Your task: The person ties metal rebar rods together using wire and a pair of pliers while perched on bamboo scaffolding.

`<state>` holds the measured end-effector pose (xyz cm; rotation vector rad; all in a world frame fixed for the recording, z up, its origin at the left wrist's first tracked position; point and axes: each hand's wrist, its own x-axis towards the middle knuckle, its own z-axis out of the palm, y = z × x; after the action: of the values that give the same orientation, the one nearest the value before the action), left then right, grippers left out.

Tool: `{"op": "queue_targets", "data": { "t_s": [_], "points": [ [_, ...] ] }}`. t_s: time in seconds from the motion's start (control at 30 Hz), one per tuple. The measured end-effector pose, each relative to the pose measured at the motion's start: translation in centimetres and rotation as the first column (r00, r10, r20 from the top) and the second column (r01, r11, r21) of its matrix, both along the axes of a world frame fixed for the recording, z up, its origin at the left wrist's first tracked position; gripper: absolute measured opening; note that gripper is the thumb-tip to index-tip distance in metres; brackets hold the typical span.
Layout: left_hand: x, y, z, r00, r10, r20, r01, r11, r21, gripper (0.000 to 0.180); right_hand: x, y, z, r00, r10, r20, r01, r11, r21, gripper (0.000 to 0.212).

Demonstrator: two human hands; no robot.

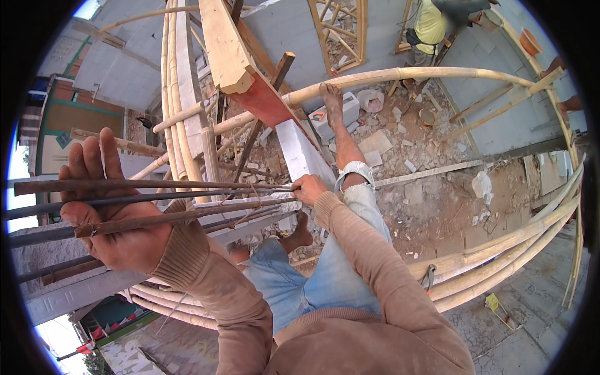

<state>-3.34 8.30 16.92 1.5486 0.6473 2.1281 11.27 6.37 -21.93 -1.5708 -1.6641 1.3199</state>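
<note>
Several long steel reinforcing bars (156, 216), rusty brown and dark grey, run from the left edge to the middle, roughly level with each other. My left hand (115, 206) is palm up among them, fingers stretched out and apart, with bars crossing the palm and not gripped. At the other end of the bars my right hand (308, 190) is closed, its fingers pinched around them beside a pale block column (301, 152). Thin tie wire (255, 194) loops around part of the bundle. Exactly how many bars the right fingers enclose is hidden.
Bamboo poles (400, 74) cross ahead, with my bare foot on one. Pincers (429, 278) hang at bamboo poles on the right. A wooden formwork board (226, 47) rises ahead. Rubble (400, 119) covers the ground below. A person in a yellow top (430, 26) stands far right.
</note>
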Motion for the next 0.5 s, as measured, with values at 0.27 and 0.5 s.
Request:
{"op": "queue_targets", "data": {
  "t_s": [0.27,0.5],
  "points": [
    [-0.9,0.6,-0.2,0.977,-0.212,-0.001,0.212,0.977,0.021,0.045,-0.7,0.0,-0.9,0.997,-0.071,-0.018,0.071,0.997,-0.011,0.019],
    [-0.3,0.4,-1.0,0.983,-0.167,0.075,0.169,0.985,-0.022,0.044,-1.4,0.5,-1.7,0.997,-0.064,0.046,0.066,0.997,-0.045,0.021]
  ]
}}
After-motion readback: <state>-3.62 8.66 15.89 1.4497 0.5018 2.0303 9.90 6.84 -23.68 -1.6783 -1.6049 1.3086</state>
